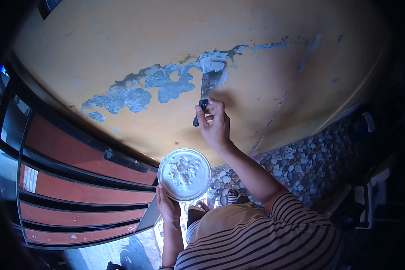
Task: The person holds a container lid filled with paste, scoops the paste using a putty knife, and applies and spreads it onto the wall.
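Observation:
My right hand (pixel 215 124) grips the black handle of a putty knife (pixel 209 85). Its metal blade points up and presses on the yellow wall (pixel 153 49), where a thick smear of white putty (pixel 212 61) lies at the blade's tip. Around it spreads a long patch of peeled paint (pixel 126 96), grey and bluish, running across the wall. Lower down, my left hand (pixel 167 204) holds a round tub (pixel 184 174) by its near left side, fingers closed at the rim. White putty with a rough, dug-up surface fills the tub.
At the left stands a dark-framed gate or door with reddish panels (pixel 90 173). Pebble-patterned flooring (pixel 292 166) runs along the wall's base on the right. A white chair-like frame (pixel 369 202) stands in shadow at the right. My sandalled feet (pixel 231 197) are below.

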A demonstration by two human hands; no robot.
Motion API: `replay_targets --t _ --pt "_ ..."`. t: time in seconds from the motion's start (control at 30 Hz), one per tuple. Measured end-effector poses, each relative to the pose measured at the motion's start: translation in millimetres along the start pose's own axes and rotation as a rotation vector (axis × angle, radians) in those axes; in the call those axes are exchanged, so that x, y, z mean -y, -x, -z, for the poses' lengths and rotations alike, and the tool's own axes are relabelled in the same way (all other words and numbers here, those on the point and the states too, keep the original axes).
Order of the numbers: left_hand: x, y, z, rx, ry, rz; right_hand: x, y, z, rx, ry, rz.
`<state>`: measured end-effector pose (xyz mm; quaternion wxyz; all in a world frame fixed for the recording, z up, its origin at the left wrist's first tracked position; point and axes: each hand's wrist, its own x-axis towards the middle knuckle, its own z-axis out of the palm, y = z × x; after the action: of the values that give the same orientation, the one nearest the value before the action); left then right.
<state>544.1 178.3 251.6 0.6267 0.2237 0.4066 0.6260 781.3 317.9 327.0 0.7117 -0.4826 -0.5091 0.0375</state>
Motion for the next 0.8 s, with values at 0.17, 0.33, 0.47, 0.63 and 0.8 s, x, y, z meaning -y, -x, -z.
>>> replay_targets --t 0.17,0.33,0.47,0.63,0.8 --pt "-18.4 4.0 17.7 0.035 -0.068 0.025 5.5 -1.7 -19.8 -0.073 0.028 -0.023" --pt "-63.7 -22.4 58.0 0.055 -0.132 0.043 15.3 12.2 -80.8 -0.120 0.042 -0.069" --pt "-109.3 -59.7 112.5 0.083 -0.129 0.061 29.1 31.9 -146.8 -0.196 0.103 -0.082" --pt "-159.9 -95.9 172.6 0.122 -0.122 0.108 53.1 54.3 -212.1 -0.265 0.178 -0.089" --pt "-196.3 -116.7 200.6 0.139 -0.149 0.090 78.7 74.0 -249.0 -0.207 0.147 -0.204"
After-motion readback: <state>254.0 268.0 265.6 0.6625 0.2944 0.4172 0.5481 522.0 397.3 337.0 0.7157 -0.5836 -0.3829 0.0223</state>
